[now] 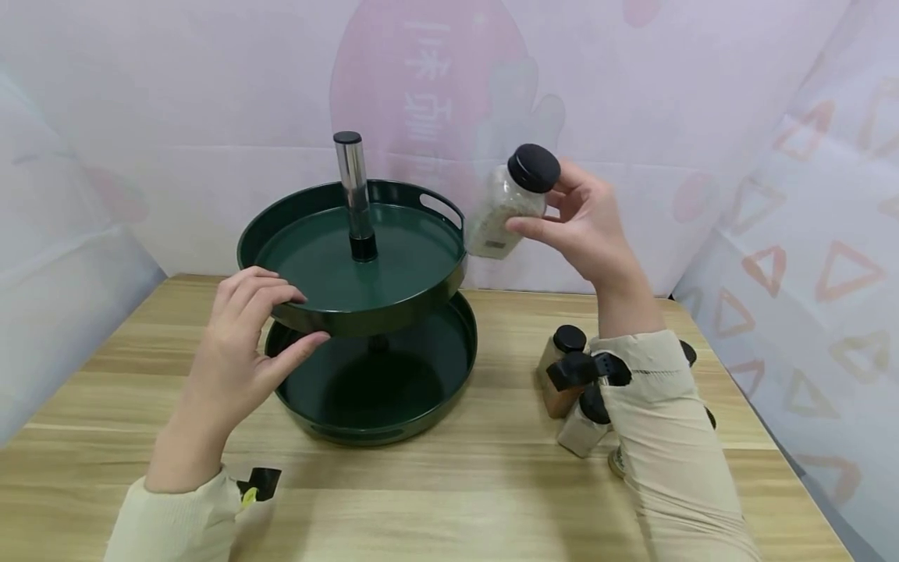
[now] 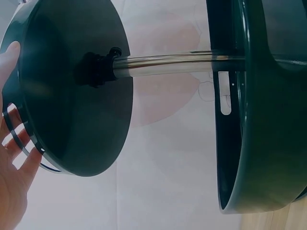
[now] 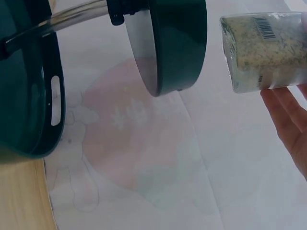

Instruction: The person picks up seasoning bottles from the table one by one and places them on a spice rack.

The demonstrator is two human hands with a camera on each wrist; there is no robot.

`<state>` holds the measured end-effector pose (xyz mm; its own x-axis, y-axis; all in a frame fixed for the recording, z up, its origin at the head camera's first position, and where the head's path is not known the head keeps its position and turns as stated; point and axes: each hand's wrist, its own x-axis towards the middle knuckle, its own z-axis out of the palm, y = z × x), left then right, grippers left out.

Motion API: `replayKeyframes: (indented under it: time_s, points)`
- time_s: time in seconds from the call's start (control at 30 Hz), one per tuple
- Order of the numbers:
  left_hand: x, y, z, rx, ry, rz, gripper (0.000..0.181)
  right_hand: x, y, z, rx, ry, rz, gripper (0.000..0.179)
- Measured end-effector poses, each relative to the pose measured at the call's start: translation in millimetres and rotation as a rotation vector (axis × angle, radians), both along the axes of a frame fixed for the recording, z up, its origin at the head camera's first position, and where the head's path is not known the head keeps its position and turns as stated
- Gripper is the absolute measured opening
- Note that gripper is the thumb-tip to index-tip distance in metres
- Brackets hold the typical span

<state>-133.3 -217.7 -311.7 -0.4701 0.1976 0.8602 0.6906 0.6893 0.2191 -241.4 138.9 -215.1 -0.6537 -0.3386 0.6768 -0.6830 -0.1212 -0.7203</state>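
A two-tier dark green round tray stand has an upper tray [image 1: 309,242] and a lower tray [image 1: 379,390], joined by a chrome pole [image 1: 354,187]. My left hand [image 1: 242,351] grips the upper tray's near-left rim, thumb beneath and fingers over the edge. In the left wrist view the fingers [image 2: 31,163] show at the handle cutout. My right hand [image 1: 583,222] holds a clear spice jar [image 1: 502,215] with a black lid, tilted, beside the upper tray's right rim. Pale, green-flecked seasoning and a barcode show on this jar [image 3: 264,52] in the right wrist view.
Right of the stand, a reddish-brown spice jar [image 1: 558,398] and a whitish one [image 1: 581,437] stand on the wooden table [image 1: 449,499]. More black lids [image 1: 687,353] peek out behind my right sleeve [image 1: 674,437]. A printed white cloth [image 1: 232,94] hangs behind the table.
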Motion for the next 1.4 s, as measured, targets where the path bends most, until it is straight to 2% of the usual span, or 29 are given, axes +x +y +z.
replayKeyframes:
  time_s: [0.13,0.27,0.53,0.87,1.0,1.4]
  points:
    - [-0.3,-0.4,0.8,-0.002,0.004,-0.001,0.065,-6.5,-14.3,5.3,-0.002,0.005,-0.012,0.055]
    - [-0.1,-0.7,1.2,-0.008,0.01,0.005,0.065,-11.4,-27.6,7.4,0.012,-0.027,-0.01,0.055]
    - [1.4,0.2,-0.5,-0.01,0.004,0.011,0.065,-15.4,-52.6,5.7,0.104,-0.096,0.008,0.058]
    - [1.4,2.0,2.3,-0.036,-0.021,0.022,0.065,-23.1,-81.7,1.5,0.205,-0.205,-0.097,0.056]
    - [1.5,2.1,2.4,-0.069,-0.051,0.036,0.066,-26.6,-87.5,-2.3,0.233,-0.236,-0.104,0.054]
    - [-2.0,4.7,3.1,-0.082,-0.055,0.037,0.067,-28.8,-92.1,-2.7,0.297,-0.212,-0.091,0.055]
